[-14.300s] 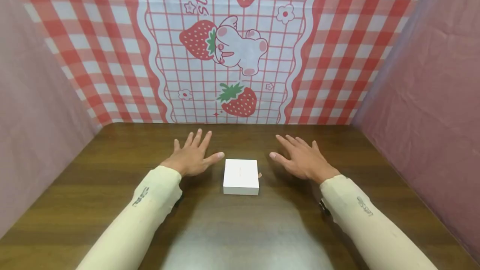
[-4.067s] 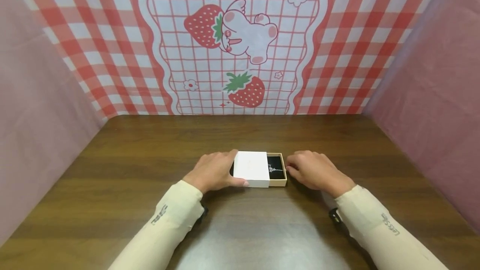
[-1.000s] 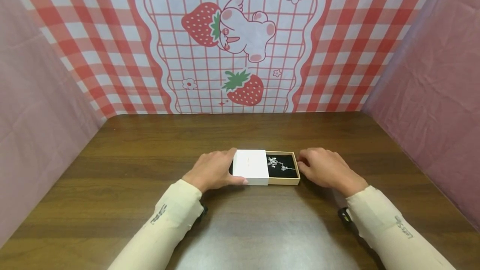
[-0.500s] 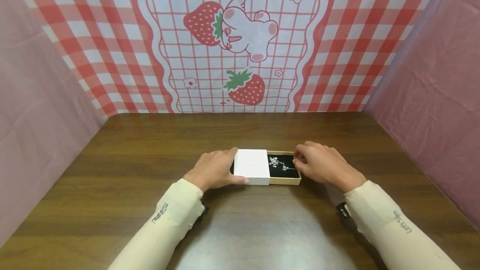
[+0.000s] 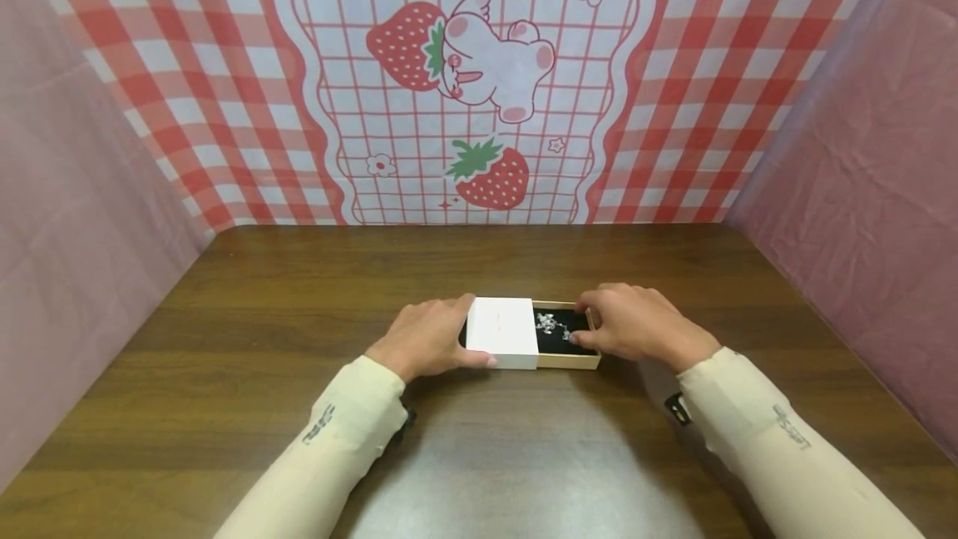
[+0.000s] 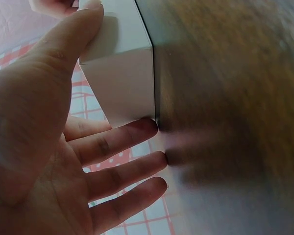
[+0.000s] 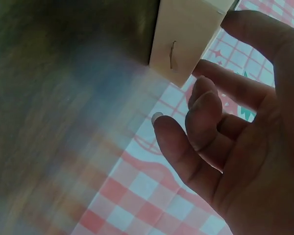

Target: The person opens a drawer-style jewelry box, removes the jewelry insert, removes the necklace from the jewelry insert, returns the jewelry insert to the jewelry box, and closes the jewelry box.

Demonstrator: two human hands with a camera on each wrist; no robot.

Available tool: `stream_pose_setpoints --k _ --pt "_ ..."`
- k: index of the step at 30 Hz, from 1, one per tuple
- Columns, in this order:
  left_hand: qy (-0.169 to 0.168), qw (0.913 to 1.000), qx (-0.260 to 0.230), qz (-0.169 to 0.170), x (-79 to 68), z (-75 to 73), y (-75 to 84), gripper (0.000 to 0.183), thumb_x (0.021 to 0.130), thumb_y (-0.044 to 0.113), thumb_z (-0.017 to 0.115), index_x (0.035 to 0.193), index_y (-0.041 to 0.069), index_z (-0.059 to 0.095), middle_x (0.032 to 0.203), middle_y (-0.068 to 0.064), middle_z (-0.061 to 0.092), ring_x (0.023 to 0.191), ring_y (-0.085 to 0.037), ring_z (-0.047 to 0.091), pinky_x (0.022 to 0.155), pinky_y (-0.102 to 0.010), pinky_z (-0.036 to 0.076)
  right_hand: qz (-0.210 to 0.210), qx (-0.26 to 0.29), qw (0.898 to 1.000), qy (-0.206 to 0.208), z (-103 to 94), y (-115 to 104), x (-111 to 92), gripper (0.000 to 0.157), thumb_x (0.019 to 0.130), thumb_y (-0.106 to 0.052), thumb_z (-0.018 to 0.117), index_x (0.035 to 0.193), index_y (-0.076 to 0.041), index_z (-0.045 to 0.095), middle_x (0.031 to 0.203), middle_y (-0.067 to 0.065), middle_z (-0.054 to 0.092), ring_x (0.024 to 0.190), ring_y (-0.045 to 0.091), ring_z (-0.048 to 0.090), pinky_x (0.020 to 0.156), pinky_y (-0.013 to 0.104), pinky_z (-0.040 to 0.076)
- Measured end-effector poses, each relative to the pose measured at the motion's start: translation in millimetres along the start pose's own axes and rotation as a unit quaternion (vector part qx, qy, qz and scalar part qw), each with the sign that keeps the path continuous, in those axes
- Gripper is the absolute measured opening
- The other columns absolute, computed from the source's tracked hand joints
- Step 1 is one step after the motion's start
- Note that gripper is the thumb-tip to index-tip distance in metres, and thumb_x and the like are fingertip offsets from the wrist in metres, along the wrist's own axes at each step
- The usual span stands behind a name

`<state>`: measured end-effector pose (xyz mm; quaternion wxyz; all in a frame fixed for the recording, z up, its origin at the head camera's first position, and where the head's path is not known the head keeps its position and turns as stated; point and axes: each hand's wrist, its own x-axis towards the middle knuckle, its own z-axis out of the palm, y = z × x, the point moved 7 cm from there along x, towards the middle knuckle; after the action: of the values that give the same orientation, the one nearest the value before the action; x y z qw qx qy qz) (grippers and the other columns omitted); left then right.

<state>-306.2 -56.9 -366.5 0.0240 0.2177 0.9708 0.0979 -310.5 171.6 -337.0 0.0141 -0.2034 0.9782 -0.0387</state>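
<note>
A white slide-out jewellery box [image 5: 501, 327] lies on the table, its tray [image 5: 567, 363] drawn out to the right. On the tray's black lining sits a silver chain with flower-like pieces [image 5: 548, 323]. My left hand [image 5: 422, 341] holds the white sleeve from the left, thumb on the near side and fingers at the far side. My right hand [image 5: 644, 323] reaches over the tray's right end. Its thumb is beside the chain's right part, the index finger by the far wall, with a gap between. The right wrist view shows a small ribbon loop [image 7: 173, 55] on the tray's end.
The brown wooden table [image 5: 479, 456] reaches back to a red-and-white checked cloth [image 5: 209, 98] with strawberry prints. Pink cloth panels [image 5: 853, 190] hang on both sides. A dark wrist strap [image 5: 678, 409] shows under the right sleeve.
The tray has come out to the right of the sleeve. Since half a second ago, my right hand has shifted left over the tray and its thumb and index finger have spread. The left hand stays put.
</note>
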Motion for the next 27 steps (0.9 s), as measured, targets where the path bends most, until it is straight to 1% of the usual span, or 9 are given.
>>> stream_pose_setpoints --k 3,6,11,15,20,23,27 --pt "0.0 1.0 0.0 0.001 -0.3 -0.3 0.0 0.098 0.072 0.073 0.068 0.144 0.013 0.042 0.135 -0.005 0.061 0.111 -0.019 0.062 0.092 -0.042 0.051 -0.003 -0.002 1.0 -0.013 1.8 -1.5 2.7 0.056 0.08 -0.056 0.071 0.118 -0.016 0.069 0.096 -0.003 0.068 0.087 0.016 0.059 0.072 0.042 0.051" --pt "0.001 1.0 -0.001 0.001 -0.5 -0.6 -0.2 0.098 0.072 0.073 0.068 0.144 0.013 0.042 0.135 -0.005 0.061 0.11 -0.019 0.062 0.091 -0.042 0.051 0.0 -0.003 1.0 -0.025 2.4 -2.6 4.7 0.06 0.079 -0.059 0.07 0.12 -0.015 0.069 0.102 -0.001 0.069 0.088 0.016 0.059 0.072 0.041 0.051" --pt "0.0 1.0 -0.002 -0.002 -0.5 -0.4 -0.9 0.098 0.072 0.073 0.068 0.144 0.013 0.042 0.135 -0.005 0.061 0.111 -0.019 0.062 0.092 -0.042 0.051 0.005 -0.004 0.999 -0.05 3.5 -4.4 7.2 0.066 0.076 -0.063 0.071 0.123 -0.016 0.068 0.101 -0.002 0.069 0.085 0.014 0.059 0.069 0.036 0.048" --pt "0.0 1.0 -0.003 -0.003 0.0 0.2 -1.3 0.098 0.072 0.073 0.067 0.144 0.013 0.042 0.136 -0.005 0.061 0.111 -0.019 0.062 0.093 -0.042 0.051 0.003 -0.005 0.997 -0.075 4.6 -7.0 10.0 0.068 0.075 -0.063 0.072 0.123 -0.016 0.068 0.099 -0.002 0.069 0.083 0.015 0.058 0.072 0.037 0.049" --pt "0.003 1.0 0.001 -0.001 0.5 -0.1 -1.2 0.097 0.072 0.073 0.068 0.143 0.013 0.042 0.134 -0.005 0.062 0.109 -0.019 0.063 0.093 -0.042 0.051 0.013 -0.005 0.995 -0.104 5.4 -7.1 14.0 0.068 0.074 -0.064 0.073 0.123 -0.017 0.068 0.098 -0.002 0.067 0.084 0.016 0.058 0.075 0.04 0.049" --pt "0.003 1.0 0.001 -0.001 0.4 -0.4 -0.9 0.097 0.071 0.073 0.068 0.143 0.013 0.043 0.134 -0.005 0.062 0.109 -0.019 0.062 0.093 -0.042 0.051 0.018 -0.008 0.993 -0.112 5.6 -7.2 15.5 0.068 0.074 -0.063 0.073 0.123 -0.017 0.068 0.099 -0.002 0.067 0.084 0.017 0.058 0.075 0.04 0.049" --pt "0.004 1.0 0.001 0.001 0.6 -0.8 0.0 0.097 0.071 0.074 0.068 0.142 0.013 0.043 0.133 -0.005 0.062 0.108 -0.018 0.063 0.092 -0.041 0.052 0.017 -0.016 0.993 -0.113 6.1 -8.6 17.6 0.066 0.073 -0.062 0.074 0.121 -0.016 0.069 0.098 -0.002 0.067 0.083 0.016 0.058 0.073 0.041 0.049"
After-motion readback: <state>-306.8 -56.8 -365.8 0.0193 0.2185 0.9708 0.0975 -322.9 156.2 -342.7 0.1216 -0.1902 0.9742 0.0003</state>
